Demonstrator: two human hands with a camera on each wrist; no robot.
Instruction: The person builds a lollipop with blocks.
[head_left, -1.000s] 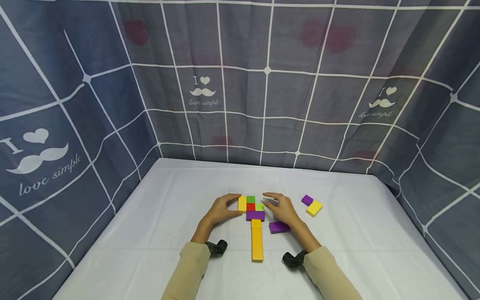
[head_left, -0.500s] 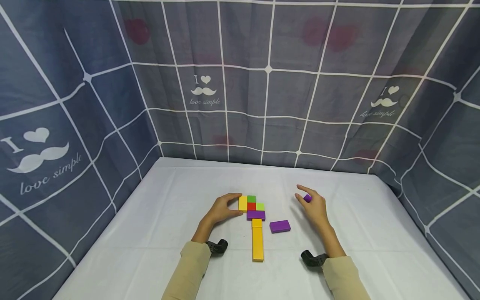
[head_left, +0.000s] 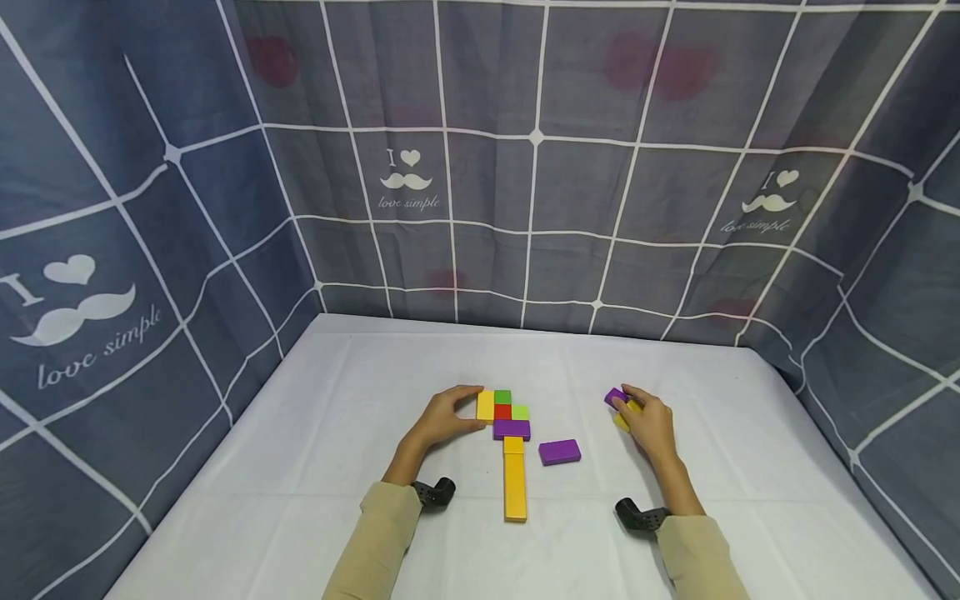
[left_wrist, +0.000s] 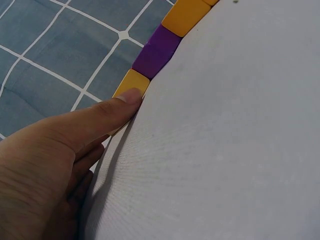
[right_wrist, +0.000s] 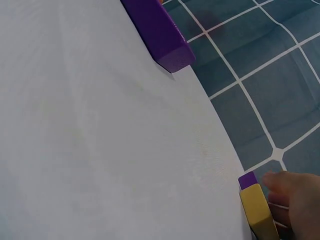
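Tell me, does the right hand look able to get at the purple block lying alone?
Probably yes: the purple block lies apart from the others, with only white table between it and the right hand. That hand is at a yellow block, though.

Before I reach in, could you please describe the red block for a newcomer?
On the white table, look right of the left hand. The red block lies between the darker green block and a purple block; it alone is red.
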